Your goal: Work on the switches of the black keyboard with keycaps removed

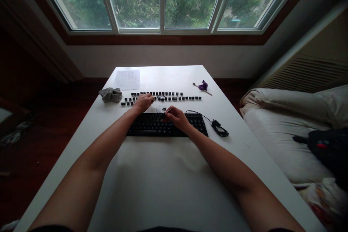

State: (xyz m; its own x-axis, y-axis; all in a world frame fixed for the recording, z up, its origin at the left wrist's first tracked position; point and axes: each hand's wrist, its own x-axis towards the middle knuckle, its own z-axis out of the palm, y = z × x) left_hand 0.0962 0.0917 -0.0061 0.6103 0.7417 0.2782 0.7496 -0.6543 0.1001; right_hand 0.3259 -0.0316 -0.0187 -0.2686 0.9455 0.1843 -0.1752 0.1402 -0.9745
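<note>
Head | left fingers: curled at keycaps | right fingers: pinched, hold unclear

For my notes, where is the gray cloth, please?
The gray cloth lies at the left edge of the table in the head view, near the paper sheet.

No text can be read. A sheet of paper at the far left corner of the white table bears faint grey print, too small to make out. Any lettering on the black keyboard, set back from the near edge, or on the loose keycaps toward the far edge is likewise illegible.
</note>
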